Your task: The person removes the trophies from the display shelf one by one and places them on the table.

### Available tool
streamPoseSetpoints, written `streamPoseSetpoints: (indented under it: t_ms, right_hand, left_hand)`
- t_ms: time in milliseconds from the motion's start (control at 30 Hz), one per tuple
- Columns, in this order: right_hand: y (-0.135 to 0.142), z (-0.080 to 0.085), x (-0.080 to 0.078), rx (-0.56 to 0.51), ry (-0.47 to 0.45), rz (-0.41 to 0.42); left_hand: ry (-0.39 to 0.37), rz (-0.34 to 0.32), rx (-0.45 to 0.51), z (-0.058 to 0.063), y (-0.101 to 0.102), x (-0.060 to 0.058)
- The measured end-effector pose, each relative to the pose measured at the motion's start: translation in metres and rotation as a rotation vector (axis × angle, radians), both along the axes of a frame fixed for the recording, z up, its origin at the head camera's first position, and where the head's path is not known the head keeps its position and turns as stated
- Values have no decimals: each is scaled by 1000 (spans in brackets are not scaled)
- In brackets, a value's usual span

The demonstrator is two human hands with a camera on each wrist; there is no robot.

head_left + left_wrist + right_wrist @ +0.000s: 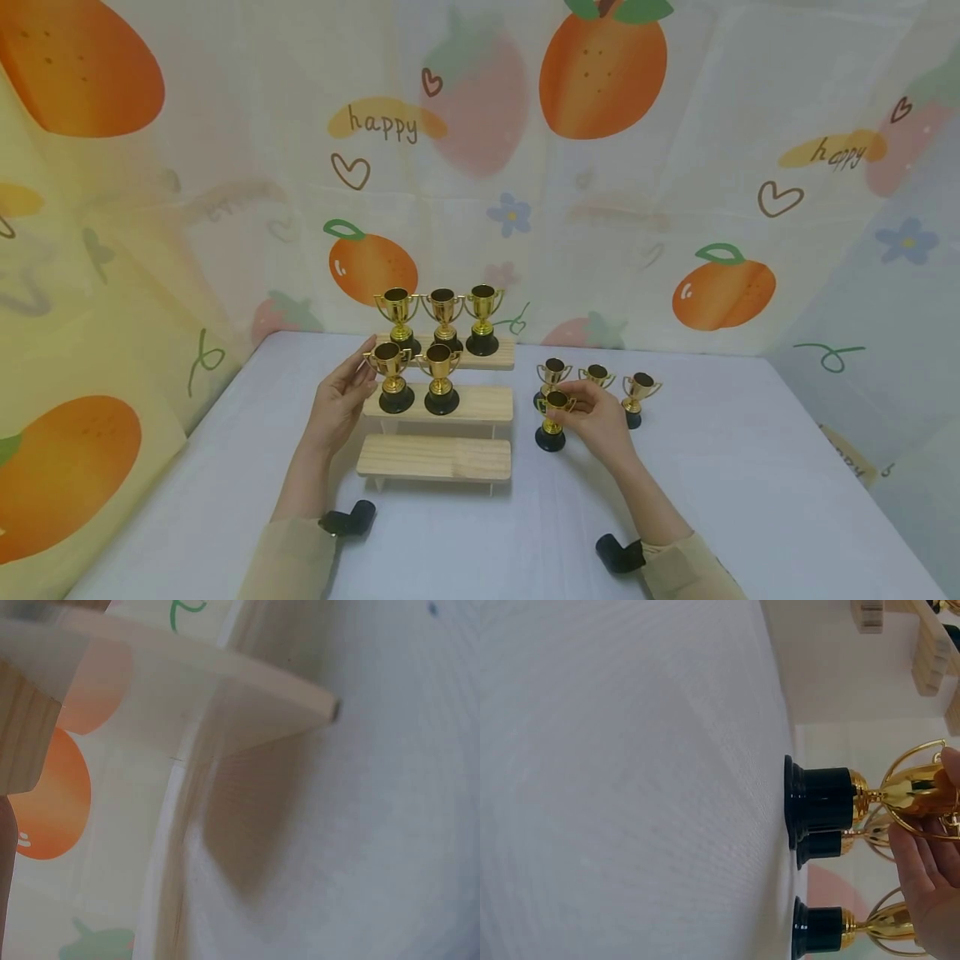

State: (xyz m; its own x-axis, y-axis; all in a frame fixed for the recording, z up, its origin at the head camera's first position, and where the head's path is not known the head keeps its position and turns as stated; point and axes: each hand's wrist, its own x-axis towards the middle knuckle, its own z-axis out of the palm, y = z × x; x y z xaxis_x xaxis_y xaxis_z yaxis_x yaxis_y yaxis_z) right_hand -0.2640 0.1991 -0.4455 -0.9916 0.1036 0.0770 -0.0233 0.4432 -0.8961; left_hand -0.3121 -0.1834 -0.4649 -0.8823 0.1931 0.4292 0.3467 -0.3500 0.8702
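Observation:
My right hand (600, 421) pinches a small gold trophy (552, 425) by its cup. In the right wrist view the held trophy (821, 801) is upright, its black base close over the white tabletop. My left hand (336, 408) is at the left end of a three-step wooden stand (435, 457), fingers extended beside the upper and middle steps. Two trophies stand on the middle step, the left one (395, 379) right by my left fingertips. Three more, including the middle one (444, 321), stand on the top step. In the left wrist view, the stand's clear side support (262, 682) shows.
Behind my right hand, several trophies stand on the table, including one at the right (635, 398) and one at the left (553, 372). A fruit-printed cloth (600, 217) hangs behind the white table (750, 467). The stand's lowest step faces me.

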Motion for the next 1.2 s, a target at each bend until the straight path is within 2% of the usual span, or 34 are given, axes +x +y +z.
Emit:
streamPoseSetpoints:
  t_ms: [900, 1200]
  right_hand:
    - [1, 0, 1, -10, -8, -4]
    - [1, 2, 1, -77, 65, -17]
  left_hand:
    - [-1, 0, -13, -1, -1, 0]
    - [-19, 4, -15, -1, -1, 0]
